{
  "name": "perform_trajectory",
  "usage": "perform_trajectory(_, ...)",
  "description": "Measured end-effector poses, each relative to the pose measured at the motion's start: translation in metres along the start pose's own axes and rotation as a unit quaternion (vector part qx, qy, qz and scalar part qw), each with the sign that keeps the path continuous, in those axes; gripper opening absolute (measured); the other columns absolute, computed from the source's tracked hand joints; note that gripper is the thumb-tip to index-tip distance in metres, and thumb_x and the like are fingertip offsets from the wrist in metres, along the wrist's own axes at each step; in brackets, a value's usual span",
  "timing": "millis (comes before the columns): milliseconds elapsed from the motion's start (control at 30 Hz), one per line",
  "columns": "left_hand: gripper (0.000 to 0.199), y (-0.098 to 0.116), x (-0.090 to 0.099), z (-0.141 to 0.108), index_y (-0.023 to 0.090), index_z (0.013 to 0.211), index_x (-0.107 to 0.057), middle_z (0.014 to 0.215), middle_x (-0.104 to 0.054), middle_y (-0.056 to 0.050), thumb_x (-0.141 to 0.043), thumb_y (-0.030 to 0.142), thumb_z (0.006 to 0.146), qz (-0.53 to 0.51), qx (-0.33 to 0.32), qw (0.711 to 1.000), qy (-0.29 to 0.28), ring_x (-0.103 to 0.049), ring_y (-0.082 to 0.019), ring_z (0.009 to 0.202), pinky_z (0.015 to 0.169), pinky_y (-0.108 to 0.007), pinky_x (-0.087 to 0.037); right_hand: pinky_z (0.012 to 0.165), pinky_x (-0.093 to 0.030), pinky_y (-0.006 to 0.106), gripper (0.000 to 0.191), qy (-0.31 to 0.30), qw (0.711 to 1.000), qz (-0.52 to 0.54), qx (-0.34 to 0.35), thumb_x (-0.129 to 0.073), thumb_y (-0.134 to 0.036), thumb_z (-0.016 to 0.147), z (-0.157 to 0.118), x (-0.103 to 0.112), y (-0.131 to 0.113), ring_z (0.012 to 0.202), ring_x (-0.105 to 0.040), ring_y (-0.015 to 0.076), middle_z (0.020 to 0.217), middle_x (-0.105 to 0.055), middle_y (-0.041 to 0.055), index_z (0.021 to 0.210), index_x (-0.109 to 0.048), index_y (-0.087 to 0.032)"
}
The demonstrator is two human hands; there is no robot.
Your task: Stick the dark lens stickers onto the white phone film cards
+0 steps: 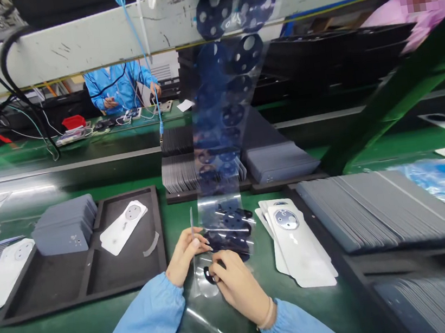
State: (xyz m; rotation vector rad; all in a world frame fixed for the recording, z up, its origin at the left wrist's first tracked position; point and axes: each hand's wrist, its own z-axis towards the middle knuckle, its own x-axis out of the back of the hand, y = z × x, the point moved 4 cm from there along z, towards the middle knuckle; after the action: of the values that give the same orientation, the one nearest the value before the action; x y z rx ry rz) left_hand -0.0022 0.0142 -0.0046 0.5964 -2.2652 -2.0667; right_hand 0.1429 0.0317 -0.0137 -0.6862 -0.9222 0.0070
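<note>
Basically, green bench (164, 316) under everything, long film strip (220, 205) with dark round cut-outs running down toward the hands, white cards (300, 243) to the right. Left hand (184, 257): fingers closed on a thin grey panel (191, 222), seen edge-on, upright. Right hand (240, 287): thumb and fingers bunched, apparently pinching a small black piece (208, 275) over clear film, just below the left hand; grip partly hidden, so contact is a fair guess. Handling, judged: light pinch at the piece's rim, film low and flat so it doesn't curl, panel steady by its edges, fingertips off any sticky face.
</note>
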Motion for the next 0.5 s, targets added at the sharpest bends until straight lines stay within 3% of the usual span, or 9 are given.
perform_trajectory(100,0.052,-0.001,-0.001,0.0,0.019,0.107,-0.054,0.09,-0.062,-0.003,-0.065,0.06,0.078,0.018,0.009,1.0,0.001,-0.066,-0.017,0.075,0.083,-0.038,-0.051,0.08,-0.051,0.036,0.02,-0.089,0.987,0.134,-0.016,-0.06,-0.003,0.074,0.005,0.015,-0.005,0.082,-0.06,0.0203,0.083,-0.064,0.0012,0.076,-0.06,-0.023)
perform_trajectory(200,0.059,-0.002,0.0,0.001,0.02,0.106,-0.051,0.083,-0.059,0.001,-0.07,0.063,0.071,0.025,0.006,1.0,0.018,-0.057,-0.01,0.058,0.067,-0.031,-0.052,0.078,-0.052,0.034,0.012,-0.126,0.936,0.313,-0.102,-0.073,-0.019,0.077,0.013,0.038,-0.002,0.075,-0.064,0.0181,0.076,-0.068,-0.0016,0.073,-0.062,-0.023)
perform_trajectory(333,0.072,0.0,0.002,-0.002,0.022,0.104,-0.05,0.076,-0.057,0.003,-0.081,0.064,0.054,0.037,-0.038,0.996,0.078,-0.053,-0.01,0.057,0.054,-0.023,-0.045,0.071,-0.053,0.03,0.028,0.032,0.84,0.48,-0.249,-0.081,-0.038,0.072,0.031,0.067,0.014,0.072,-0.064,0.0162,0.076,-0.068,-0.0009,0.071,-0.059,-0.021)
perform_trajectory(433,0.076,0.003,0.001,-0.005,0.022,0.104,-0.051,0.082,-0.062,0.0,-0.086,0.059,0.047,0.031,-0.069,0.991,0.109,-0.058,-0.014,0.067,0.059,-0.023,-0.046,0.072,-0.053,0.028,0.035,0.117,0.785,0.534,-0.291,-0.085,-0.042,0.066,0.045,0.07,0.019,0.073,-0.064,0.0149,0.075,-0.066,-0.0013,0.069,-0.058,-0.021)
perform_trajectory(500,0.073,0.004,0.0,-0.006,0.022,0.099,-0.051,0.08,-0.063,0.001,-0.088,0.056,0.045,0.025,-0.07,0.991,0.113,-0.059,-0.014,0.068,0.06,-0.023,-0.046,0.073,-0.053,0.028,0.035,0.136,0.768,0.551,-0.296,-0.087,-0.042,0.063,0.052,0.066,0.019,0.072,-0.063,0.0148,0.074,-0.066,-0.0013,0.07,-0.059,-0.02)
